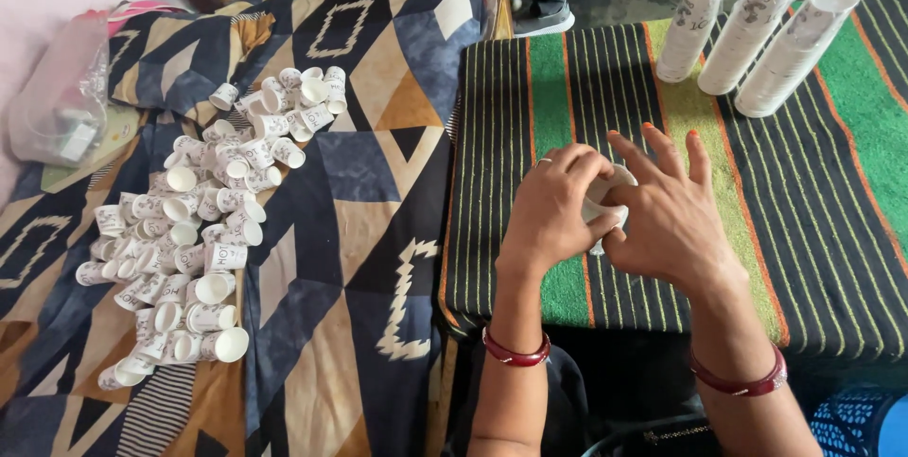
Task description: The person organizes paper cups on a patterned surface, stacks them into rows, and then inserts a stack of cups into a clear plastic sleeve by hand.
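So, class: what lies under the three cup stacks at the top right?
The stacks lie on a striped cloth. The cloth hides whatever surface is beneath it.

matt white paper cups (189, 230) lie on a soft patterned cloth (369, 183), glossy clear plastic sleeves (757, 31) wrap the stacks, and the striped woven mat (832, 192) looks coarse.

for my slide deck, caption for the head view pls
Both hands, left hand and right hand, grip one paper cup over a striped cloth.
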